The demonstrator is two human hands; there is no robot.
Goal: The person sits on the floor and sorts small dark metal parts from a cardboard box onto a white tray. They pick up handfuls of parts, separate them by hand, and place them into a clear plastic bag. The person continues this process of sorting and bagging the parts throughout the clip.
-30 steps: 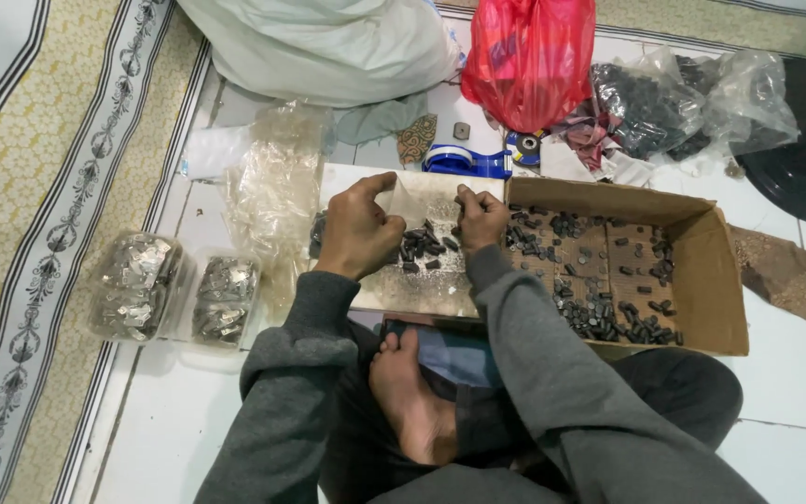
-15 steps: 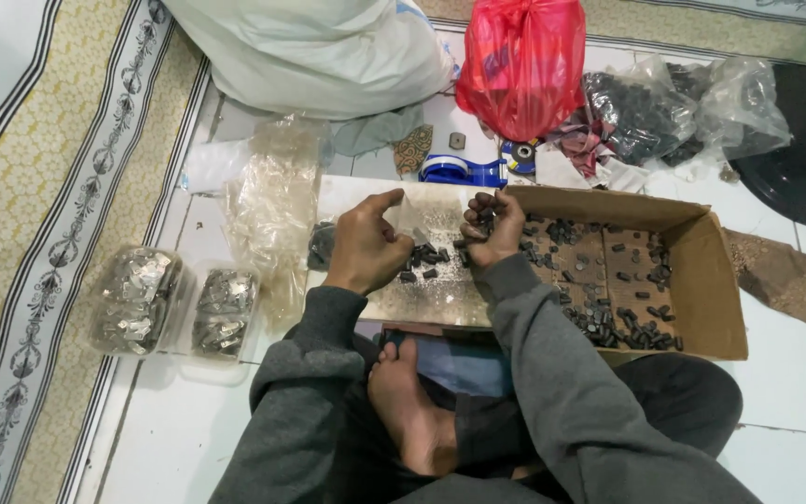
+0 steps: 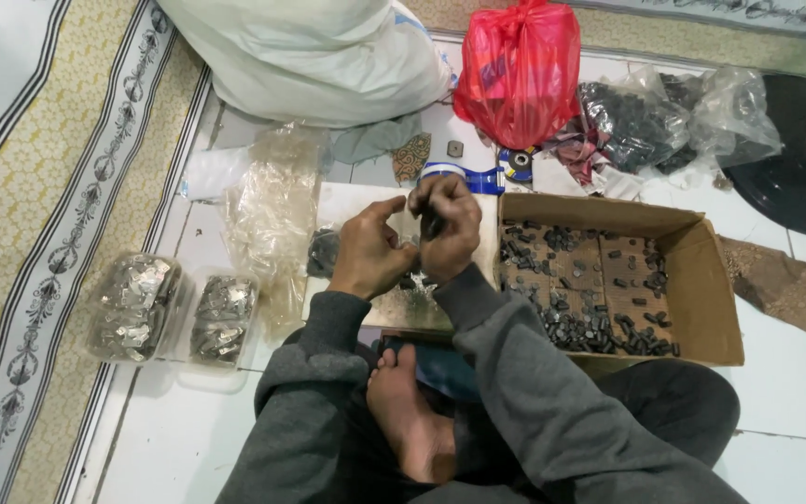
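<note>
Your right hand [image 3: 448,233] pinches a small dark part [image 3: 431,224]; your left hand [image 3: 366,254], half curled, holds nothing visible. Loosen that pinch and it could fall among the loose parts [image 3: 412,280] beneath your hands.

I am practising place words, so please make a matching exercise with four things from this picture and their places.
Things:
1. red bag
2. cardboard box
3. white sack
4. filled clear packs

Places:
A. top, left of the red bag
B. far left, beside the rug
C. top middle
D. right of the hands

Pairs: 1-C, 2-D, 3-A, 4-B
</note>
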